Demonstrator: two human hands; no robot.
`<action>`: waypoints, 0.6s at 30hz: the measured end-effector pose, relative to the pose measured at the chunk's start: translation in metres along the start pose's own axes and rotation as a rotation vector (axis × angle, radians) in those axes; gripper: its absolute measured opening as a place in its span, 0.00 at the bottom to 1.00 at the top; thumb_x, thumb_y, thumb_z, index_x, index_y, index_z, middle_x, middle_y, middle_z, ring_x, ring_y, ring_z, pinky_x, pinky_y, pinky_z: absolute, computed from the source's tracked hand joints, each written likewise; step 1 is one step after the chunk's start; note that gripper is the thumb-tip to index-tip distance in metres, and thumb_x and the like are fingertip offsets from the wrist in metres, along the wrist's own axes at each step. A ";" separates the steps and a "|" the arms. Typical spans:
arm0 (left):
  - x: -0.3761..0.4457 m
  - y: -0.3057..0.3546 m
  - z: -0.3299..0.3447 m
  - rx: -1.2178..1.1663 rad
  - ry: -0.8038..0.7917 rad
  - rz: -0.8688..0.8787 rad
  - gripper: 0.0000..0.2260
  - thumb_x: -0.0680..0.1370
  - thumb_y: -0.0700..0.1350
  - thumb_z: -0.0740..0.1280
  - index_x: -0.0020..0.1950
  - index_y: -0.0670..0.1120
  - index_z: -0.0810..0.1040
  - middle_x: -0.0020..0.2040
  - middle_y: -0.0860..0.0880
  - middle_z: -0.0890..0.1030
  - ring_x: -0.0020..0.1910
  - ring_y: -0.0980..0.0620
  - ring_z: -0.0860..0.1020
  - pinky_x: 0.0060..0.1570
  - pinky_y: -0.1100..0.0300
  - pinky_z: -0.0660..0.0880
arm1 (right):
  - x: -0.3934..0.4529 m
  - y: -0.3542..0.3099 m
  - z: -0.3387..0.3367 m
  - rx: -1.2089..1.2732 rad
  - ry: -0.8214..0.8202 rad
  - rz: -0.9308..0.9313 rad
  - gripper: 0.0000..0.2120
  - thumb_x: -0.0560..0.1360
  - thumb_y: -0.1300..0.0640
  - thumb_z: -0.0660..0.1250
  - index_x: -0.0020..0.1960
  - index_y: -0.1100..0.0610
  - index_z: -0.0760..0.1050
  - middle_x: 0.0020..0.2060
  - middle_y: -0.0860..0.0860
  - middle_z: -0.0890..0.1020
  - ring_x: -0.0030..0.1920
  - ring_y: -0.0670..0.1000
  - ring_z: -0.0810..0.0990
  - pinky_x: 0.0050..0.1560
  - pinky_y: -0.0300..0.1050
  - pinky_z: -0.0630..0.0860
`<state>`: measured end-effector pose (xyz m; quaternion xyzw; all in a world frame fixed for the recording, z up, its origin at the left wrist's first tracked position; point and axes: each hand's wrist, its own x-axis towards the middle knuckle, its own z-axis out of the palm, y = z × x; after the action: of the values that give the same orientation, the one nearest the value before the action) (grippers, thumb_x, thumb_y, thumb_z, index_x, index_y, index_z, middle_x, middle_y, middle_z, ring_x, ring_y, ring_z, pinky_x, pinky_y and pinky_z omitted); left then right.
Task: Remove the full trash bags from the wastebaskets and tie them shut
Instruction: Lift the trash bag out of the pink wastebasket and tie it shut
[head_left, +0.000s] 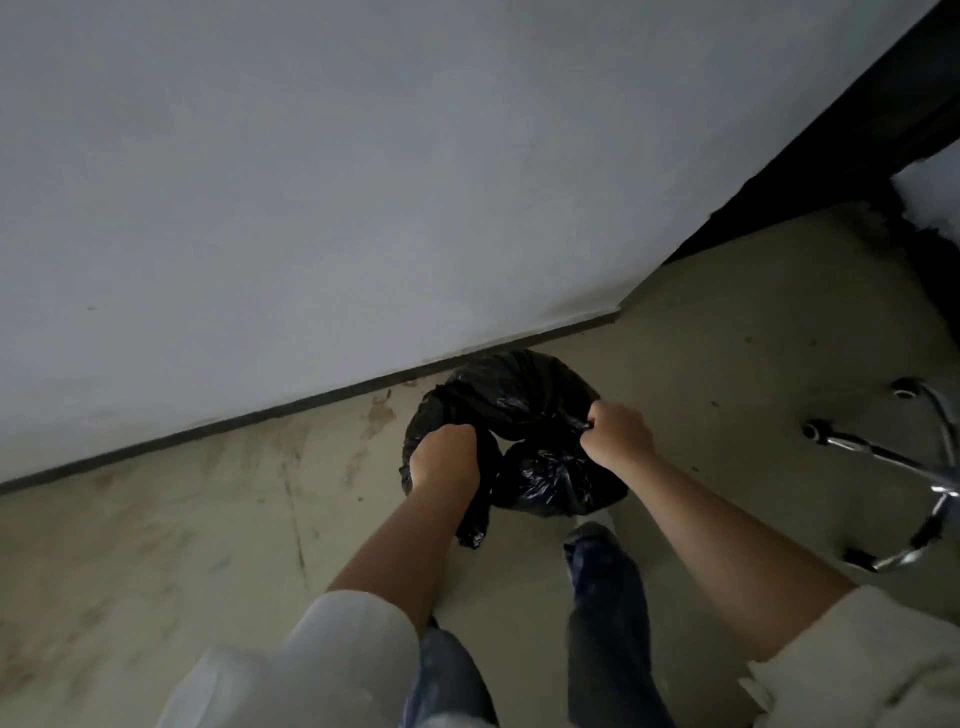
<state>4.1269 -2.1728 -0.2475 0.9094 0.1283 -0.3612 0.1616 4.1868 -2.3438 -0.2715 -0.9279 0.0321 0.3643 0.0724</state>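
the black trash bag (524, 410) sits on the floor (156, 545) close to the wall (311, 182), near a chrome chair base (898, 467). to tie it well, pull both gathered flaps out evenly, cross them low against the bulge, and cinch tight so nothing slips. the left hand (447, 462) is clenched on the bag's left edge, a loose tail hanging below it; the right hand (618, 434) is clenched on a bunched flap at the right. whether a bin is underneath can't be told.
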 end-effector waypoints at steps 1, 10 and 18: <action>0.013 0.010 0.008 -0.021 0.002 -0.034 0.11 0.77 0.33 0.57 0.55 0.39 0.75 0.55 0.42 0.79 0.55 0.43 0.78 0.49 0.54 0.75 | 0.019 0.009 0.002 -0.016 -0.024 -0.020 0.04 0.75 0.64 0.57 0.49 0.60 0.67 0.49 0.59 0.74 0.53 0.59 0.73 0.43 0.46 0.67; 0.137 0.072 0.092 -0.096 0.092 -0.218 0.08 0.76 0.33 0.59 0.52 0.39 0.75 0.52 0.42 0.79 0.53 0.43 0.77 0.42 0.56 0.70 | 0.171 0.065 0.040 -0.045 0.016 -0.181 0.12 0.76 0.65 0.57 0.58 0.62 0.70 0.56 0.61 0.75 0.59 0.62 0.72 0.51 0.52 0.72; 0.169 0.087 0.147 -0.108 0.077 -0.263 0.11 0.76 0.33 0.58 0.57 0.39 0.72 0.56 0.42 0.75 0.57 0.42 0.74 0.47 0.54 0.72 | 0.208 0.094 0.076 -0.061 -0.012 -0.236 0.11 0.77 0.62 0.58 0.58 0.63 0.70 0.58 0.60 0.74 0.60 0.61 0.71 0.53 0.53 0.71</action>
<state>4.1858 -2.2894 -0.4490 0.8879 0.2715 -0.3367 0.1564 4.2775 -2.4264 -0.4789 -0.9248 -0.0886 0.3597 0.0867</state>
